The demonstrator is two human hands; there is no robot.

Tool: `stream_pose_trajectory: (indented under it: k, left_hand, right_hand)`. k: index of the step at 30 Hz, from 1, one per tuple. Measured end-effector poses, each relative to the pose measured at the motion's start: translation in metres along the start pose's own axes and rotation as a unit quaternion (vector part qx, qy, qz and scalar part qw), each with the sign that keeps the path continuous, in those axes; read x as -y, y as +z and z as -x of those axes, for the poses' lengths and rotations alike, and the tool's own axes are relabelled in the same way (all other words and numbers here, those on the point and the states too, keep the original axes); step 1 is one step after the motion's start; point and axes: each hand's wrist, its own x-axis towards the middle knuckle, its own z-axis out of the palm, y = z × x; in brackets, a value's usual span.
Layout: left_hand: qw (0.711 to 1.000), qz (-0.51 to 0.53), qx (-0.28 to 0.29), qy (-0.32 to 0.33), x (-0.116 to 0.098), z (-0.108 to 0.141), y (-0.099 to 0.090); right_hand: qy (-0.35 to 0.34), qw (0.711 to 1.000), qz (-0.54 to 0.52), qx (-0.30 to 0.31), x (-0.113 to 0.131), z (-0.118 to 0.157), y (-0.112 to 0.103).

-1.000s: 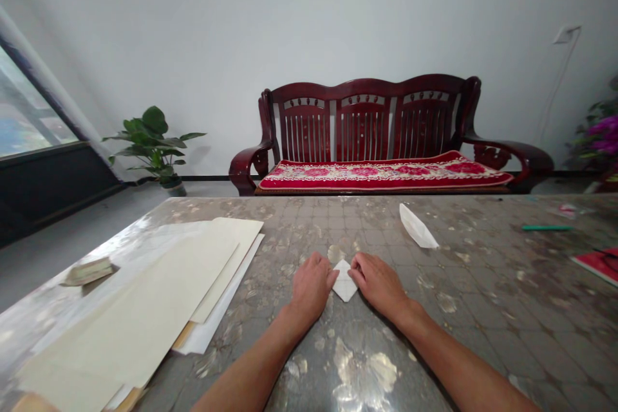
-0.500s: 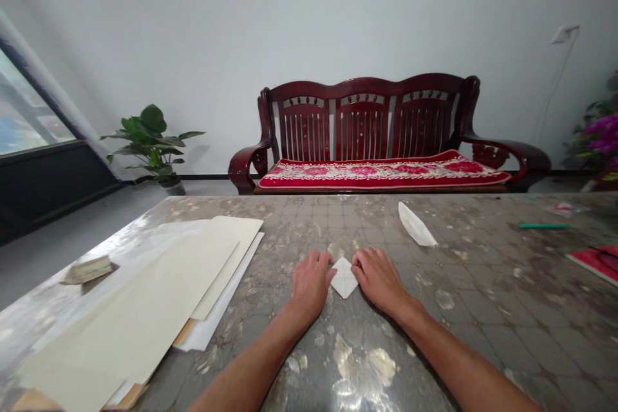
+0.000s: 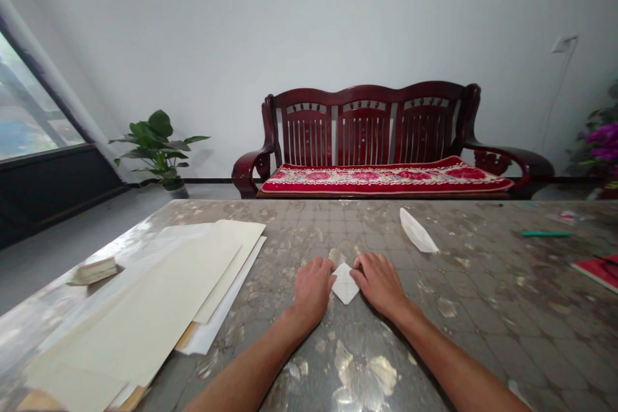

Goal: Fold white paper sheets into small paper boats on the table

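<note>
A folded paper square (image 3: 344, 283) is lying on the table (image 3: 483, 315), with the left hand (image 3: 313, 291) and right hand (image 3: 379, 283) resting at its two sides. A second folded paper (image 3: 418, 231) is sitting ahead and rightward — a paper stack (image 3: 145, 302) is lying leftward, a pen (image 3: 546, 234) and booklet (image 3: 597, 272) far right. Behind the table, a wooden bench (image 3: 367, 141) is standing, a potted plant (image 3: 157, 148) to its left.
</note>
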Motion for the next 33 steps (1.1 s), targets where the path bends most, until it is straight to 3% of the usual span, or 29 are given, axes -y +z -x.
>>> stream_pose_trajectory:
  k: [5, 10, 18, 22, 26, 28, 33]
  left_hand:
    - [0.999, 0.046, 0.019, 0.009, -0.001, -0.008, -0.008]
    - [0.985, 0.154, 0.064, -0.043, -0.007, -0.026, -0.007]
    - [0.960, 0.254, 0.067, -0.096, -0.004, -0.039, 0.002]
    - [0.926, 0.360, 0.034, -0.112, 0.002, -0.040, 0.007]
    - [0.875, 0.470, 0.003, -0.112, 0.007, -0.038, 0.012]
    - [0.854, 0.509, -0.007, -0.104, 0.008, -0.036, 0.015]
    - [0.798, 0.598, -0.053, -0.053, 0.008, -0.033, 0.026]
  right_hand:
    - [-0.001, 1.000, -0.006, 0.001, -0.002, 0.000, 0.002]
    - [0.002, 0.999, -0.036, -0.003, -0.008, 0.000, 0.004]
    - [-0.003, 0.996, -0.086, -0.010, -0.013, -0.002, 0.005]
    - [0.022, 0.975, -0.215, -0.049, -0.022, -0.003, 0.013]
    - [0.049, 0.914, -0.394, -0.086, -0.027, -0.006, 0.019]
    - [0.063, 0.900, -0.420, -0.097, -0.025, -0.007, 0.018]
    - [0.077, 0.902, -0.412, -0.102, -0.014, -0.007, 0.010]
